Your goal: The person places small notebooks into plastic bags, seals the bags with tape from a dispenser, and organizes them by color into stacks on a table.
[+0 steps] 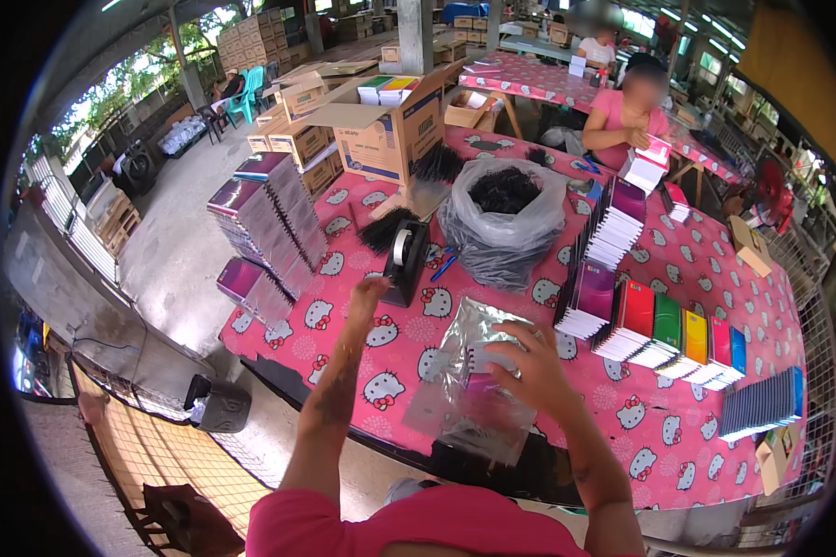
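My left hand (pixel 369 295) is at the near end of a black tape dispenser (pixel 405 265), its fingers drawn together. Whatever they pinch there is too small to make out. A roll of clear tape sits in the dispenser. My right hand (pixel 537 365) rests with fingers spread over a shiny clear plastic wrapper (pixel 471 330). Something purple and white, like a notebook, shows through the plastic, partly hidden by glare. The wrapper lies at the table's near edge.
Wrapped purple notebooks (pixel 265 218) stand stacked at the left. A plastic bag of black coils (pixel 502 223) and an open carton (pixel 390 130) stand behind. Notebook stacks (pixel 636 320) line the right. A co-worker (pixel 627 116) sits across the pink table (pixel 567 446), holding notebooks.
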Demonstrator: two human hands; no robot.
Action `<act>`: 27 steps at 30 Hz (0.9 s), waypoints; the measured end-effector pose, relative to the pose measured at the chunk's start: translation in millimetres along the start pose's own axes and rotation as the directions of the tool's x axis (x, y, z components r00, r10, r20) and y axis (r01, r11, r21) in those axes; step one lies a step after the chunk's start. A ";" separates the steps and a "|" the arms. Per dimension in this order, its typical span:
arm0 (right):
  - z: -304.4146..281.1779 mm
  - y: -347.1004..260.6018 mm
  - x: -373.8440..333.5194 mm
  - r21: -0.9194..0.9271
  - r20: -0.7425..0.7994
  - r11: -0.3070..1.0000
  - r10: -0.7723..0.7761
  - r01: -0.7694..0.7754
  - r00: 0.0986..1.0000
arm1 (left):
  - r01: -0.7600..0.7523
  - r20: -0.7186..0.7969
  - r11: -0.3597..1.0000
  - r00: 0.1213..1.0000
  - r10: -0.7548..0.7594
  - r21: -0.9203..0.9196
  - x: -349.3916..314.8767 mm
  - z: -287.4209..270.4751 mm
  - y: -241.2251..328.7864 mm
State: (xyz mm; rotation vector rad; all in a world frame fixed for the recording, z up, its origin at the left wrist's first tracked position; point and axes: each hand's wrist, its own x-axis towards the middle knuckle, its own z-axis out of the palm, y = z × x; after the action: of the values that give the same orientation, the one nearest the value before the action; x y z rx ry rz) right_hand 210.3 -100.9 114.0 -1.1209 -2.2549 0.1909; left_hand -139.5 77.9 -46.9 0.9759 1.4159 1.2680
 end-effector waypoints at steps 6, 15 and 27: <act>19.0 -25.8 15.0 -0.004 0.025 1.000 -0.011 0.011 1.000 | -0.140 -0.148 0.597 0.902 0.407 0.790 -10.7 -31.5 -5.7; 32.3 -18.5 10.1 -0.140 0.117 0.986 0.111 -0.094 0.987 | -0.378 0.796 0.926 0.555 0.241 -0.016 -130.8 46.0 78.3; 9.1 60.0 -25.4 0.189 -0.022 0.928 0.331 -0.321 0.943 | -0.753 0.735 0.651 0.496 0.462 0.099 -140.8 84.9 89.5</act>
State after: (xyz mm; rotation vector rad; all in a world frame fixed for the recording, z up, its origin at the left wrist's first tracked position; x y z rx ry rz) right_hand 257.3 -81.2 72.4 -1.3763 -1.9451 0.4873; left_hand -29.5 -27.1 62.2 2.1602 0.7407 0.9144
